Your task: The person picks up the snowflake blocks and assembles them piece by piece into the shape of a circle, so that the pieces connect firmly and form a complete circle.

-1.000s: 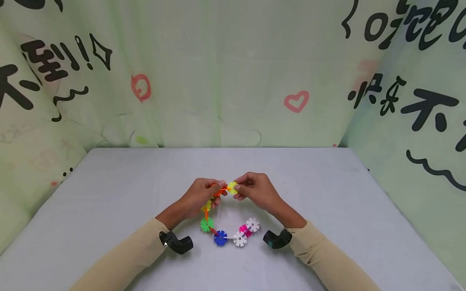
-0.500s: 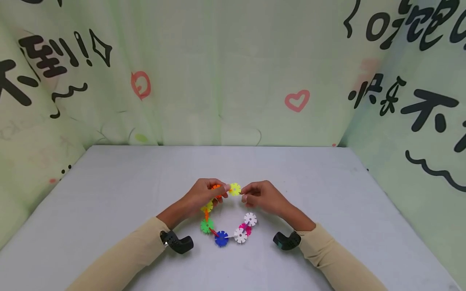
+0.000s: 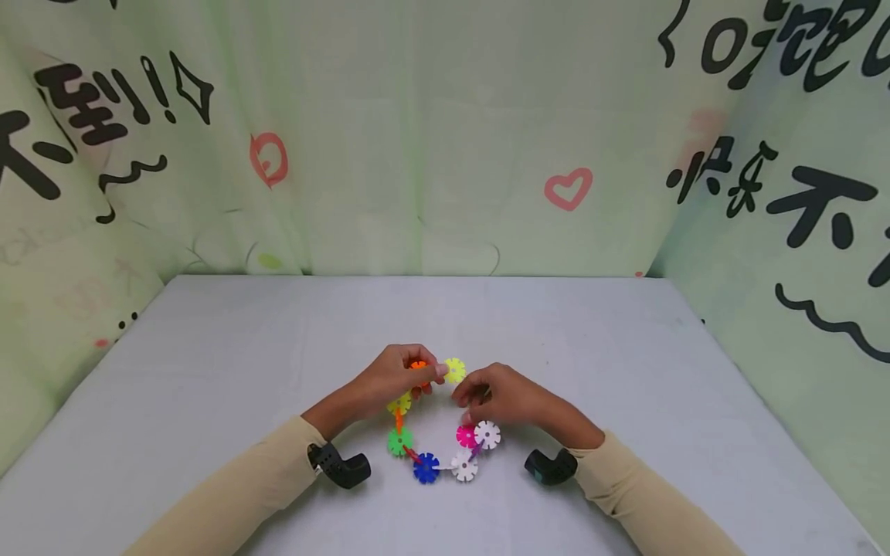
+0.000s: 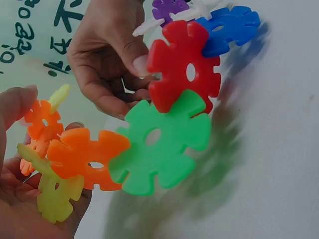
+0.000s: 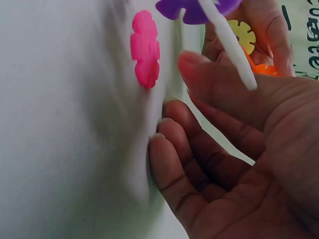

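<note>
A chain of notched plastic snowflake discs curves round below both hands. My left hand [image 3: 396, 377] pinches its upper left end, by the orange disc [image 3: 418, 366]. At the tip a yellow disc [image 3: 455, 371] juts to the right of the thumb. Downward follow another yellow disc [image 3: 399, 404], a green disc [image 3: 399, 442], a red disc [image 4: 172, 59], a blue disc [image 3: 426, 469] and a white disc [image 3: 464, 466]. My right hand [image 3: 511, 398], fingers loosely bent and gripping nothing, hovers just above the pink disc [image 3: 467, 436] and another white disc [image 3: 488, 435]. A purple disc [image 5: 192, 14] joins a white one.
A white-covered table [image 3: 598, 332] lies under everything. Behind and at the sides hang pale green curtains [image 3: 473, 139] with black lettering and red hearts. Each wrist carries a black camera, the left camera [image 3: 341, 467] and the right camera [image 3: 551, 467].
My right hand has let go of the yellow end disc and moved down toward the pink and white discs. The left hand keeps its pinch, shifting slightly right.
</note>
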Demonstrator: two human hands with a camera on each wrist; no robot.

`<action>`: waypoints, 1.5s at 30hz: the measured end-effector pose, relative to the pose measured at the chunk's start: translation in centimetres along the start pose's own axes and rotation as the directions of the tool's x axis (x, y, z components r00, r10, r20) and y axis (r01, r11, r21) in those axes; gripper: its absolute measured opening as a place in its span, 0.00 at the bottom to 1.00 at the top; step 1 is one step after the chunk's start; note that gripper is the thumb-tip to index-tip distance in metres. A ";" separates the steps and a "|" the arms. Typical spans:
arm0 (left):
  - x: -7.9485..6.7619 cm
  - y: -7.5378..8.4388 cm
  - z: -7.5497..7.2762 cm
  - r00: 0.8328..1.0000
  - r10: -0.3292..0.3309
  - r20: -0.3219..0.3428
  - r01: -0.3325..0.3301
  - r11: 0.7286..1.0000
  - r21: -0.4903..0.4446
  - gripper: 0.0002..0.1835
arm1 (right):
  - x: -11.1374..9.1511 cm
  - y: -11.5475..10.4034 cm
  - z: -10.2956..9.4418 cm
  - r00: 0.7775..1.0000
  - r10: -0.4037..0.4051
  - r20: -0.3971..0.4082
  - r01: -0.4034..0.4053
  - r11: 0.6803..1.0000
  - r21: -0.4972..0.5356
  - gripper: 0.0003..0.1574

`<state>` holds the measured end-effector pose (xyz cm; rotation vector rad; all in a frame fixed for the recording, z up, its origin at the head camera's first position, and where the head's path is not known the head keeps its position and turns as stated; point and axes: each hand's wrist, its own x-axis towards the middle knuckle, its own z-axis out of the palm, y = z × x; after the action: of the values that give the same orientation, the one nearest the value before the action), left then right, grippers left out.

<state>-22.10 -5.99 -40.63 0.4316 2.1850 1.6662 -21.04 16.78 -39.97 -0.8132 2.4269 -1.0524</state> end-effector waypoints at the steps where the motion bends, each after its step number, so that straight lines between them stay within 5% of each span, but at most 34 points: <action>1: 0.0 0.0 0.0 1.000 -0.001 -0.007 0.001 1.000 0.000 0.12 | -0.1 -0.1 0.0 1.000 0.005 0.015 -0.005 1.000 -0.005 0.14; 8: -0.1 0.5 -0.3 0.999 -0.031 -0.036 0.030 0.999 -0.031 0.08 | -0.8 -0.9 0.2 0.997 0.000 0.082 0.009 0.994 -0.105 0.20; 19: -0.2 0.0 -0.5 0.999 -0.042 0.010 0.042 0.996 -0.081 0.19 | -0.9 -1.1 0.3 0.997 -0.048 0.067 0.058 0.988 -0.144 0.11; 27: -0.1 -0.5 -0.2 0.998 -0.054 -0.024 0.050 0.991 -0.122 0.19 | -0.7 -0.2 -0.1 0.990 -0.108 -0.086 0.096 0.986 -0.137 0.13; 34: 0.0 -0.8 0.0 0.995 -0.061 -0.078 0.046 0.982 -0.184 0.19 | -0.2 -0.6 -0.3 0.972 -0.077 -0.220 0.061 0.995 -0.075 0.08; 45: -0.1 -0.7 -0.3 0.997 -0.058 -0.048 0.043 0.964 -0.261 0.20 | 0.8 -1.5 -0.3 0.904 -0.116 -0.411 0.114 0.993 -0.029 0.06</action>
<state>-22.15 -6.50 -41.23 0.2571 1.9583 1.9237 -21.25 15.60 -38.76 -0.8095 2.7538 -1.3858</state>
